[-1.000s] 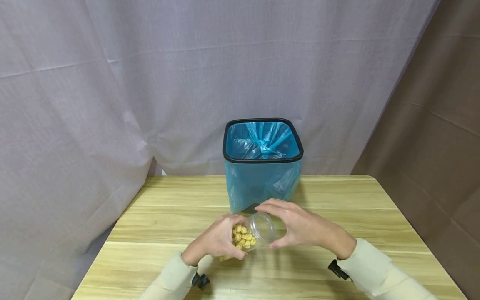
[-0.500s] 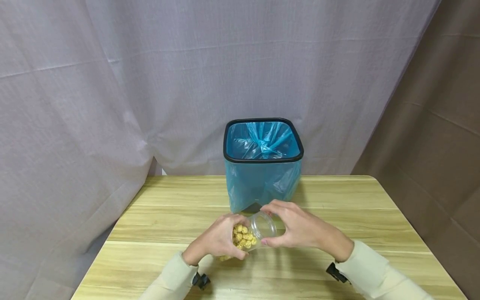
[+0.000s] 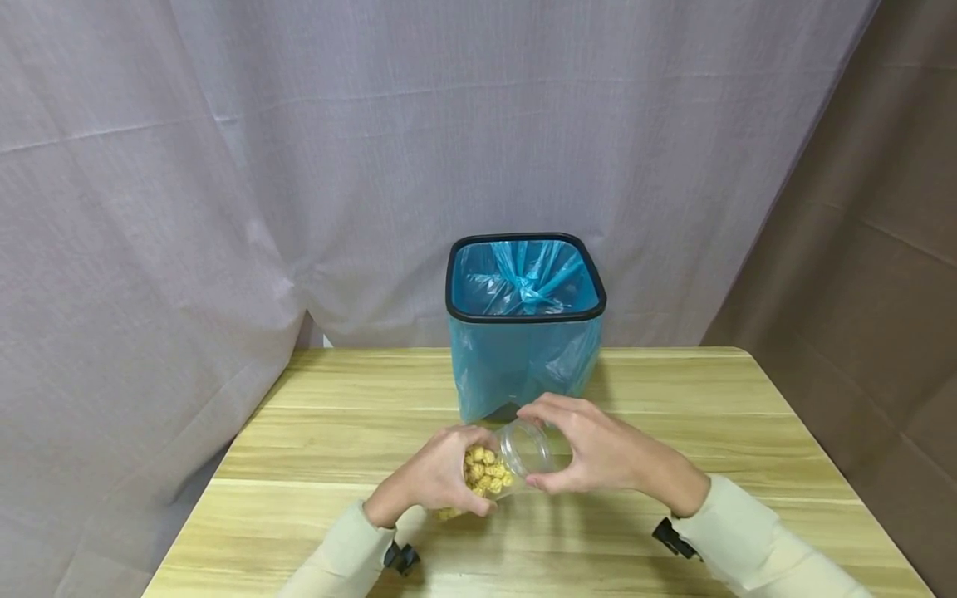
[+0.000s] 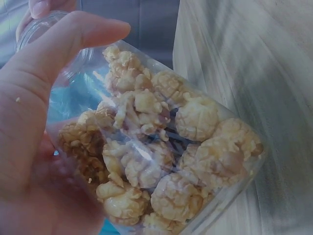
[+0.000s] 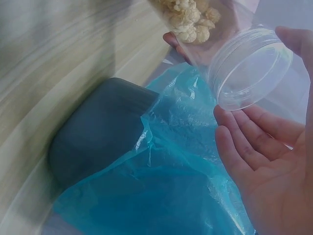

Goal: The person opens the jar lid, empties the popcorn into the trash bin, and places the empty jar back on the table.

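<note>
A clear plastic jar [image 3: 489, 467] of yellow popcorn [image 4: 195, 117] lies tilted over the table, its lid end turned to the right. My left hand [image 3: 441, 472] grips the jar's body, thumb in front and fingers behind. At the other end is a clear round lid [image 5: 252, 68]. My right hand [image 3: 591, 448] spans this lid, thumb at one edge and fingertips at the opposite edge. In the right wrist view, its fingers [image 5: 249, 142] are bent lightly at the lid's rim. The popcorn is heaped toward the jar's base.
Behind the hands stands a bin with a black rim [image 3: 526, 319] and a blue bag [image 3: 508, 365] lining it. The wooden table [image 3: 336, 415] ends at a grey curtain [image 3: 374, 166]; a brown curtain [image 3: 860, 249] hangs at the right.
My right thumb and fingers have closed in on the lid's edge, then shifted slightly around it. The left hand and jar have stayed nearly still.
</note>
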`<state>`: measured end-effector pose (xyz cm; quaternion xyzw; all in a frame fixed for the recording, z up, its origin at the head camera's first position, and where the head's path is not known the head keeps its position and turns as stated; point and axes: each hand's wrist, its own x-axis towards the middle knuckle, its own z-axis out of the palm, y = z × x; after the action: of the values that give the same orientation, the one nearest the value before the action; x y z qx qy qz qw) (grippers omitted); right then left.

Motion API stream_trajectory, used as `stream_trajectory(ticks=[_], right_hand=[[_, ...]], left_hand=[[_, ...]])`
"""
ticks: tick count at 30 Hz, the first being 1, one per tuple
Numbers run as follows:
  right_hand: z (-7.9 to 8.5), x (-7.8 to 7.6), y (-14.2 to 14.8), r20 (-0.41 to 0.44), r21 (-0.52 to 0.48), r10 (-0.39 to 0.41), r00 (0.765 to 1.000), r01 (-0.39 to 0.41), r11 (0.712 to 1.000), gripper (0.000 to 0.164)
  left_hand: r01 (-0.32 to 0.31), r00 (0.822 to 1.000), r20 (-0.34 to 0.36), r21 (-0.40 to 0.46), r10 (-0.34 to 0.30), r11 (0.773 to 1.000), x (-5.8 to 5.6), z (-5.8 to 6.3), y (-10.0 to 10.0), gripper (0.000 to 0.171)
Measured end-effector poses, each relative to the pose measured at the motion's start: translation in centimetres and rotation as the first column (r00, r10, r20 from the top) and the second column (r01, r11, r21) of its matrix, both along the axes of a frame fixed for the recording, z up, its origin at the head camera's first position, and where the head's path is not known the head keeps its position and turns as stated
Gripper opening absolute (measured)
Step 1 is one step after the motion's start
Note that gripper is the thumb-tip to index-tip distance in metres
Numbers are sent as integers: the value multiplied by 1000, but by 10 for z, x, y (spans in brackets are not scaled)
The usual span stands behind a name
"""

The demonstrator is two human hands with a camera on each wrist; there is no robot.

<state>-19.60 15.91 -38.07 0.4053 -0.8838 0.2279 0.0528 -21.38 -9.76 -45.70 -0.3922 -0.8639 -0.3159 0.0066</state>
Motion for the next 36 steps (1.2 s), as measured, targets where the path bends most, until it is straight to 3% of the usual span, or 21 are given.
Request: stream_trajectory(ticks=[14,20,29,36], right_hand=[[11,-1,8,-53,7,1,999,-1,1000,69],[13,-1,17,-78,40,-42,996,46,998,71],[8,0,31,-141,106,-102,985,117,987,73],[-6,0,42,-157,154,-120,980,144,977,73]], left_hand=[[-19,1000,20,13,18,1000,1,1,-4,61],[-45,995,86,24,42,999,3,1,-10,61],[-80,992,95,23,77,997,6,-1,-21,64],[-103,988,121,43,98,994,7,-5,-30,61]])
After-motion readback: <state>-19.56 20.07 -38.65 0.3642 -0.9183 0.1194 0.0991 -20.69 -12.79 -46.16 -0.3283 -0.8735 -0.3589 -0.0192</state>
